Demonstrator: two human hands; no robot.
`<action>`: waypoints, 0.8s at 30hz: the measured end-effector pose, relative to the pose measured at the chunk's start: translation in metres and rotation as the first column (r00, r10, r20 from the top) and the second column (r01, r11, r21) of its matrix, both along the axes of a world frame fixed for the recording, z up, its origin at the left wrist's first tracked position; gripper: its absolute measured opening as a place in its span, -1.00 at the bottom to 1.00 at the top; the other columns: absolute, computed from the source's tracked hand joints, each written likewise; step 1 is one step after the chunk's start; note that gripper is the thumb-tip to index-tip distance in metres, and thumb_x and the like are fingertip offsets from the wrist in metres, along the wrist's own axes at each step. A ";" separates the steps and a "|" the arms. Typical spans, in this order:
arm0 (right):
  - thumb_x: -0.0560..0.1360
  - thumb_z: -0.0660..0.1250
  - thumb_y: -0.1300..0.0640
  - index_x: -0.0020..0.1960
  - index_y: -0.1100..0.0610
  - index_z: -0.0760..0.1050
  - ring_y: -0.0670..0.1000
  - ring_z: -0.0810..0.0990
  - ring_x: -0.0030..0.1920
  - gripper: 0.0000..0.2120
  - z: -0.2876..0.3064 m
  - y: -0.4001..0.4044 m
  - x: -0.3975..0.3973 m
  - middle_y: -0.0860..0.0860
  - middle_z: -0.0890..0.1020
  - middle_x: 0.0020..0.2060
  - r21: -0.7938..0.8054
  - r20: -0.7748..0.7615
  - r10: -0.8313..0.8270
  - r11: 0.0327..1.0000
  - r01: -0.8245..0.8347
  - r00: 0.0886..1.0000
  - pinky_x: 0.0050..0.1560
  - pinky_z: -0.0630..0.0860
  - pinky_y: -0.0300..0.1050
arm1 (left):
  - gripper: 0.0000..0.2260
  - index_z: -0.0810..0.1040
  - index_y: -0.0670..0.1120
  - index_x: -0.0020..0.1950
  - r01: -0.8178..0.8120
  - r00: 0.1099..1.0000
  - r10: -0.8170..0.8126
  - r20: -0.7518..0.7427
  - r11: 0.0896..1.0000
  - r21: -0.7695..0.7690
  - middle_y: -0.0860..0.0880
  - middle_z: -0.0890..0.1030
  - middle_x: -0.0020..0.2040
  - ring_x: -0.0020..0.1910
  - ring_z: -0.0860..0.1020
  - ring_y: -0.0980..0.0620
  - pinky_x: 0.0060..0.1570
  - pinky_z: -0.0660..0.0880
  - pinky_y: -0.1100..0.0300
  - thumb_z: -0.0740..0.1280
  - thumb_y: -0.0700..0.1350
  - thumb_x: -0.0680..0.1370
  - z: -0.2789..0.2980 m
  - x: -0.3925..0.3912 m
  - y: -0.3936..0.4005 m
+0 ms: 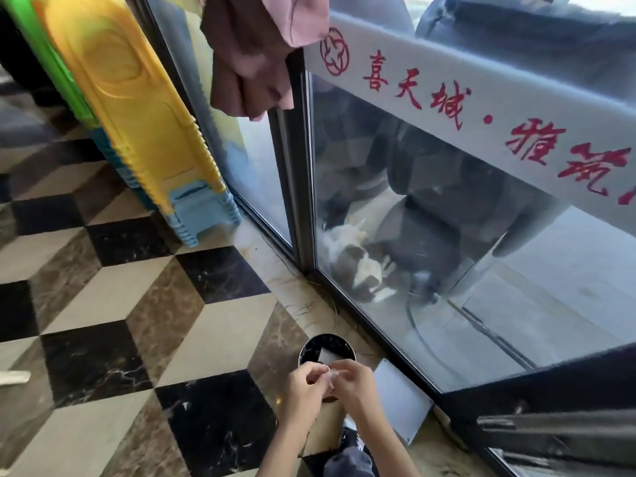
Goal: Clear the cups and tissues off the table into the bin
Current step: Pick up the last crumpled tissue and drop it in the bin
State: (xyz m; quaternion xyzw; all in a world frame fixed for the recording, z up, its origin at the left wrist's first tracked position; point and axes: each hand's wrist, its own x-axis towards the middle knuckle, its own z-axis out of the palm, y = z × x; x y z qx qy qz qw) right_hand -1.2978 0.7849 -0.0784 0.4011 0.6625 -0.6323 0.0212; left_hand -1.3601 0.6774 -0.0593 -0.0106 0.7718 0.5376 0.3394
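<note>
We press both hands, left [304, 383] and right [351, 380], around a crumpled tissue [332, 376] above the round black bin [326, 351] beside the glass door [447, 270].

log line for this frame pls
phase: at bin | left hand + right hand: both on tissue above bin | released: no

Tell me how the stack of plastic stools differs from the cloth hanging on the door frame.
The stools are bright yellow, green and blue; the cloth is dull maroon and pink. The stools are rigid, ribbed plastic nested in a stack; the cloth is soft and hangs in folds. The stools stand on the tiled floor, tilting in this wide-angle view; the cloth hangs well clear of the floor. Both sit against the glass doors.
</note>
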 end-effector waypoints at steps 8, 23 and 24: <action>0.39 0.35 0.26 -0.14 -0.01 0.67 -0.05 0.72 -0.25 -0.79 -0.056 0.060 -0.032 0.00 0.75 -0.34 -0.021 0.196 0.067 0.998 -0.064 0.978 -0.12 0.66 -0.02 | -0.90 0.69 -0.09 -0.20 0.002 0.996 0.004 0.093 0.997 -0.072 -0.03 0.70 -0.33 -0.26 0.66 -0.03 -0.13 0.63 0.02 0.45 -0.28 0.47 -0.075 -0.029 0.061; 0.50 0.37 0.21 -0.07 -0.03 0.66 -0.08 0.73 -0.19 -0.83 -0.369 0.063 -0.081 -0.06 0.76 -0.24 -0.096 0.300 -0.106 0.985 0.140 0.948 -0.07 0.67 0.02 | -0.98 0.69 -0.01 -0.12 0.082 0.977 -0.049 0.207 0.985 -0.153 0.02 0.72 -0.19 -0.12 0.68 0.07 -0.02 0.61 0.09 0.46 -0.12 0.48 -0.398 -0.085 0.075; 0.49 0.36 0.21 -0.06 -0.04 0.66 -0.06 0.74 -0.17 -0.83 -0.386 0.065 -0.084 -0.05 0.76 -0.24 -0.094 0.305 -0.115 0.984 0.150 0.946 -0.04 0.67 0.08 | -0.99 0.68 0.00 -0.12 0.104 0.977 -0.070 0.204 0.981 -0.161 0.06 0.72 -0.20 -0.14 0.67 0.12 -0.04 0.62 0.10 0.47 -0.11 0.48 -0.415 -0.089 0.078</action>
